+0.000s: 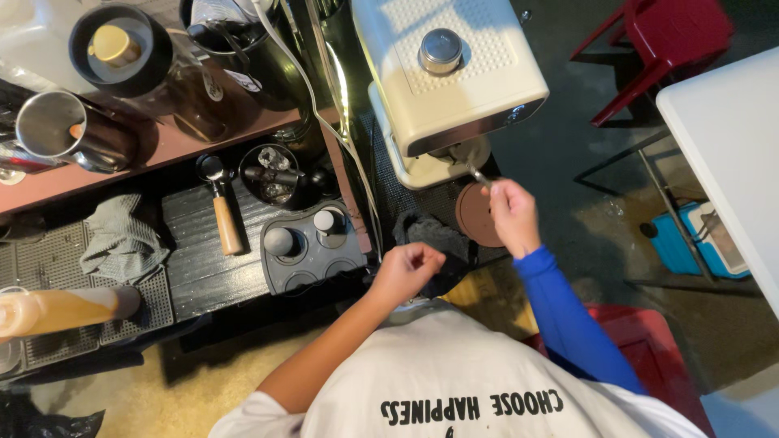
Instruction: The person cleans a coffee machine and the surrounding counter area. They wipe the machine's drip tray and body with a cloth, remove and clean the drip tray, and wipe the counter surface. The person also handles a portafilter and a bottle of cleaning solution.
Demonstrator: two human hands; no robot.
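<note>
My right hand (513, 215), in a blue sleeve, is closed around a thin metal rod (479, 175) that sticks out from under the cream espresso machine (446, 73). A brown round disc (473, 217) lies just below that hand. My left hand (406, 272), bare-armed, is curled into a fist at the lower edge of a dark cloth (428, 234) on the black mat in front of the machine. I cannot tell whether the fist grips the cloth.
Left of the machine lie a wooden-handled portafilter (221, 207), a grey tray with two tampers (312, 268), a grey rag (122, 239) and a steel jug (53, 126). A white table (730, 138), a red chair (665, 40) and a blue box (690, 243) stand at the right.
</note>
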